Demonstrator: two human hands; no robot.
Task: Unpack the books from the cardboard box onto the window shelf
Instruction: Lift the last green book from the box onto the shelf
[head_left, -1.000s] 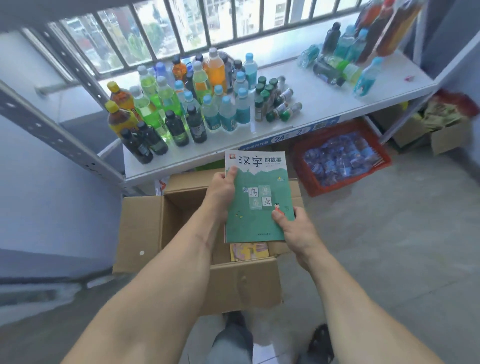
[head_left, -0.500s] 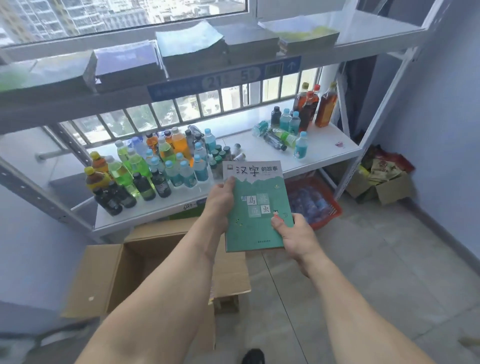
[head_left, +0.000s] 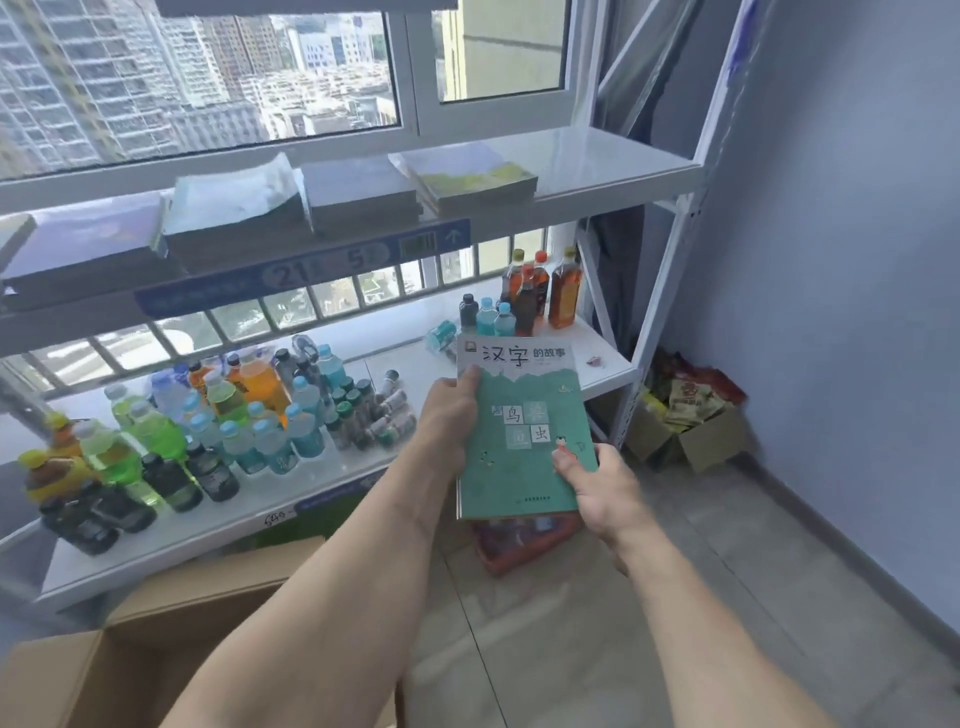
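Presently both hands, left hand (head_left: 451, 410) and right hand (head_left: 597, 483), pinch the green book (head_left: 519, 431) by its edges; advise laying it flat on the window shelf's (head_left: 613, 161) bare right end.

Two bare forearms, sleeveless to the frame edge, end in an unadorned left hand (head_left: 449, 415) and right hand (head_left: 602, 488).

Book stacks (head_left: 358, 195) lie on window shelf (head_left: 613, 161).

The green book (head_left: 522, 431) reads "汉字的故事", "鸟", "虫"; the shelf label (head_left: 306, 270) shows "21", "5"
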